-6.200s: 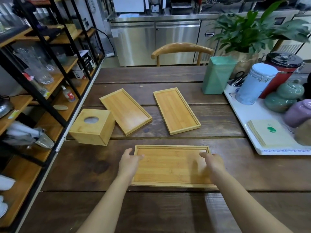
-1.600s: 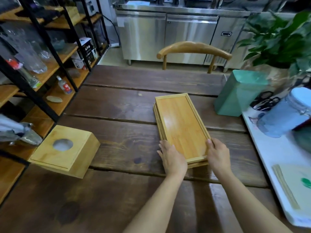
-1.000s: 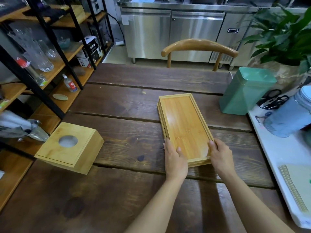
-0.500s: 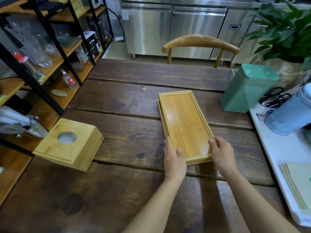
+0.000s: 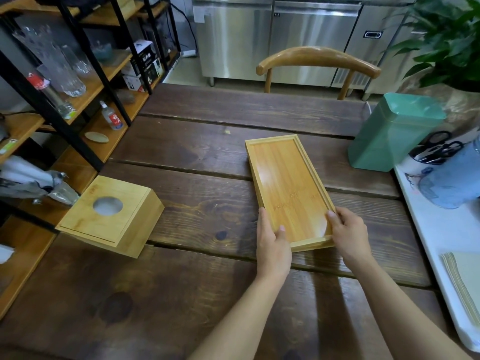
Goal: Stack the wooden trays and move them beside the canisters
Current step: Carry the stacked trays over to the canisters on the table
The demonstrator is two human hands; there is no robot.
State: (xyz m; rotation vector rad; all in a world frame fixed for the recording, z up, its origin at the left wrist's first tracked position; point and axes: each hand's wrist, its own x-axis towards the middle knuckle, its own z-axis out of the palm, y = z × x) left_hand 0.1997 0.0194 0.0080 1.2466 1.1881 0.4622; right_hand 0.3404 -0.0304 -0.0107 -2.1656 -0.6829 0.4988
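Observation:
The wooden trays point(image 5: 283, 178) lie stacked in one neat pile on the dark wooden table point(image 5: 197, 157), long side running away from me. My left hand point(image 5: 271, 237) grips the near left corner of the pile, thumb inside the top tray. My right hand point(image 5: 346, 229) holds the near right corner the same way. A green canister point(image 5: 392, 131) stands to the right of the pile's far end, with a gap between them. A blue canister point(image 5: 452, 178) sits further right on a white tray point(image 5: 439, 229).
A wooden tissue box point(image 5: 109, 214) sits at the table's left edge. Black-framed shelves point(image 5: 78, 81) with glassware stand to the left. A wooden chair point(image 5: 318, 61) is at the far side, a potted plant point(image 5: 446, 40) at the back right. Scissors point(image 5: 439, 149) and a paper pad point(image 5: 465, 276) lie on the white tray.
The three separate trays have become one pile. Over the last second both hands have squared its near end, and the lower trays no longer stick out on the left.

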